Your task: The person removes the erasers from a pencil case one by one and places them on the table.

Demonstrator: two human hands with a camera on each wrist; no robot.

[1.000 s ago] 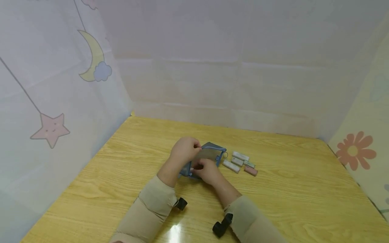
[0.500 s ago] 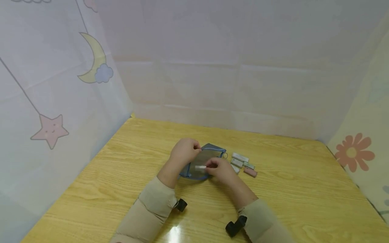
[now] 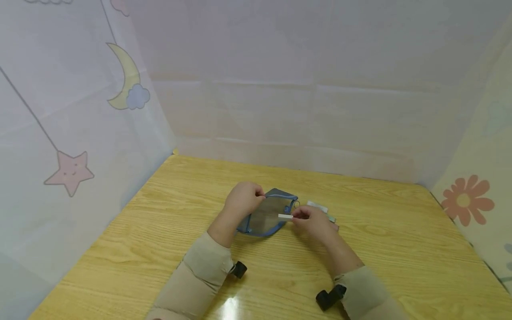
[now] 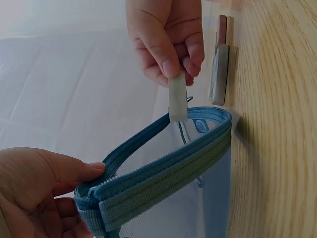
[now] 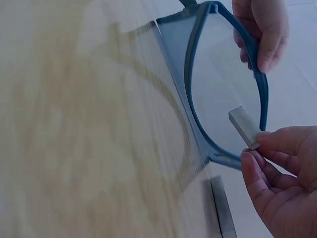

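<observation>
A blue-edged mesh zip pouch (image 3: 264, 218) stands on the table with its mouth gaping. My left hand (image 3: 243, 199) pinches its rim at the far left, thumb over the zipper edge (image 4: 163, 166) in the left wrist view. My right hand (image 3: 318, 224) pinches one end of a small pale bar-shaped eraser (image 3: 286, 217) between thumb and fingers. In the left wrist view this eraser (image 4: 178, 101) hangs at the pouch's mouth, near the ring-end of the rim. The right wrist view shows the eraser (image 5: 243, 126) tilted in front of the opening.
Beyond my right hand lie more small blocks, partly hidden: a white one (image 3: 318, 206), a green one (image 3: 332, 219) and a pinkish one (image 3: 336, 227). A metal ring (image 3: 297, 204) hangs at the pouch's right end. Wood-grain table (image 3: 180, 191) surrounds them, with printed cloth walls (image 3: 280, 111) behind.
My right hand was inside the pouch mouth; it has come out to the right with the pale eraser in its fingertips. My left hand stays on the rim.
</observation>
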